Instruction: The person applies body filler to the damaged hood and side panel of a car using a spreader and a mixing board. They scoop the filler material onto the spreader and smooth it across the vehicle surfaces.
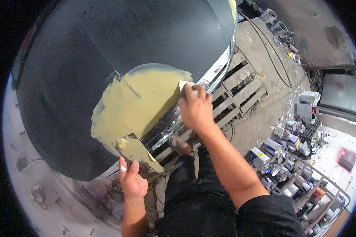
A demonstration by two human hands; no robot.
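Observation:
A dark grey car hood (118, 35) carries a wide patch of pale yellow body filler (142, 98) along its front edge. My right hand (197, 108) is closed around a small whitish spreader (183, 84), at the right end of the patch; the fingers hide much of it. Lower down, my left hand (133, 178) grips a flat, dark mixing board (149, 167) smeared with the same yellow filler. The board is tilted and overlaps the hood's front edge. White residue marks a left fingertip.
Slatted wooden pallets (241, 89) lie on the floor beyond the car's front. At right, a metal rack (324, 181) and the floor around it hold many cans and boxes. A hose (270, 55) runs over the floor, with buckets (278, 27) by the far wall.

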